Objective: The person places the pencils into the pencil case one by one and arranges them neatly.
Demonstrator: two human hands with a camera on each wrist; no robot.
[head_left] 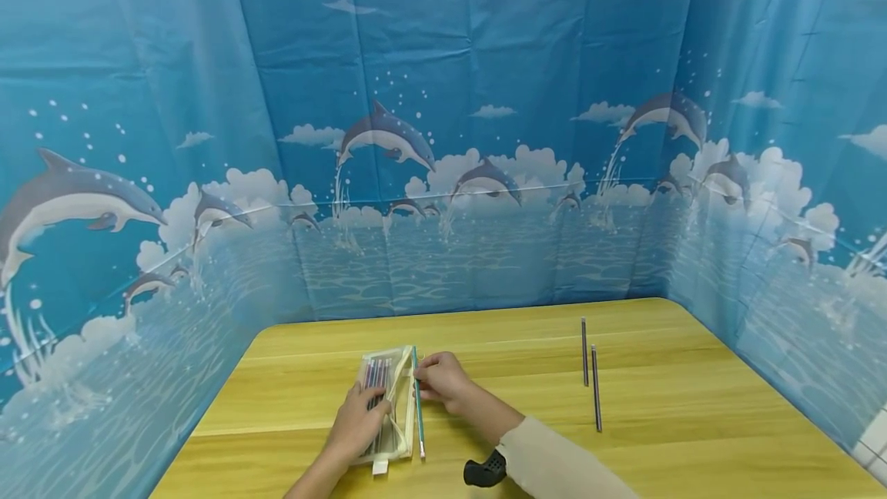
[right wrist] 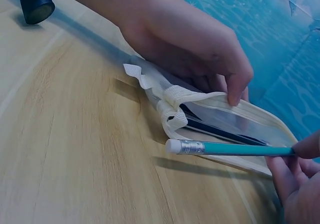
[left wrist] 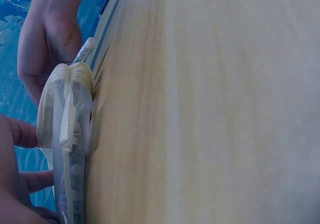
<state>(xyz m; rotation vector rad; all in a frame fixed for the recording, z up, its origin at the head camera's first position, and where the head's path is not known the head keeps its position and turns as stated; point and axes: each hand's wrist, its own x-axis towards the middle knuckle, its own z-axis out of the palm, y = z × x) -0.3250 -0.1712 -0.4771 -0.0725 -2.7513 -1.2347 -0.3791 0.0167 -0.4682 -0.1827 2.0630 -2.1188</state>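
A translucent mesh pencil case [head_left: 409, 420] with cream edging lies on the table, its zip side gaping. Several dark pencils [head_left: 375, 373] show inside it. My left hand [head_left: 356, 422] lies over the case and holds its upper edge; the thumb bends over the rim in the right wrist view. Just right of the opening, my right hand [head_left: 445, 382] pinches a teal pencil [right wrist: 235, 149] between thumb and fingers. The pencil runs alongside the opening, its white eraser end toward me. In the left wrist view, the case [left wrist: 70, 129] hides most of that pencil.
Two dark pencils [head_left: 597, 395] lie on the right part of the wooden table [head_left: 513, 337]. A black device [head_left: 485, 471] sits by the right wrist. Blue dolphin-print curtain [head_left: 443, 268] stands behind the table and along both sides.
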